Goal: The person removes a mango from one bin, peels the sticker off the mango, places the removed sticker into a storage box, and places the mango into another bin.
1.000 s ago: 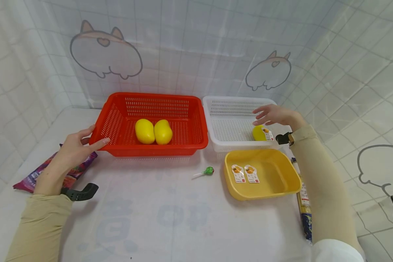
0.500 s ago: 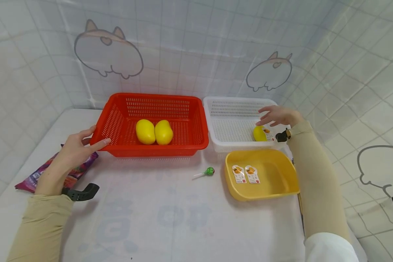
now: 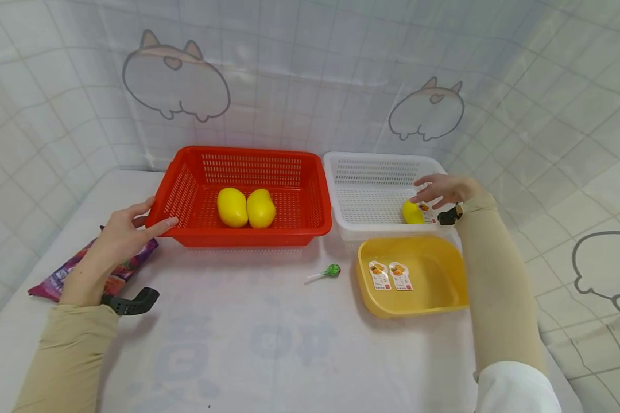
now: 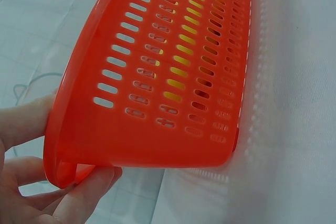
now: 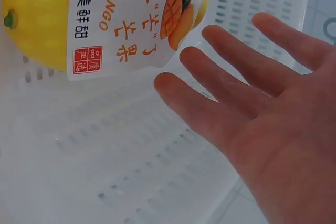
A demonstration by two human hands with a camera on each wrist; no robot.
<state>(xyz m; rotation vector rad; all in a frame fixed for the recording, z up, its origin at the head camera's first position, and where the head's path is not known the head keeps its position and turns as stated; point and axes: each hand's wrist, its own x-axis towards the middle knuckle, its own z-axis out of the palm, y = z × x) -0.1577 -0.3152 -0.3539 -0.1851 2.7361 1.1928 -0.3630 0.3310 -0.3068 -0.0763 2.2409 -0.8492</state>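
Observation:
My left hand [image 3: 119,232] grips the left end of the red slotted basket [image 3: 258,236], fingers curled round its rim in the left wrist view. Two yellow mangoes, a left one [image 3: 232,207] and a right one [image 3: 260,209], lie side by side inside it. Over the right end of the white basket [image 3: 364,201] hovers my right hand [image 3: 441,189], fingers spread and loosely extended, holding nothing. Just beyond the fingertips lies another mango [image 5: 34,19]. A white label [image 5: 123,19] printed MANGO covers part of that fruit. A gap shows between hand and mango in the right wrist view.
In front of the white basket stands a yellow tub [image 3: 439,275] with two mango stickers inside. A green lollipop [image 3: 333,270] lies left of the tub. Partly under my left forearm is a purple packet [image 3: 54,281]. Patterned sheeting [image 3: 299,86] rises behind the baskets.
My right hand has shifted slightly right and lower over the labelled mango, and the right forearm has swung inward, hiding the long packet beside the tub. The left hand keeps its grip.

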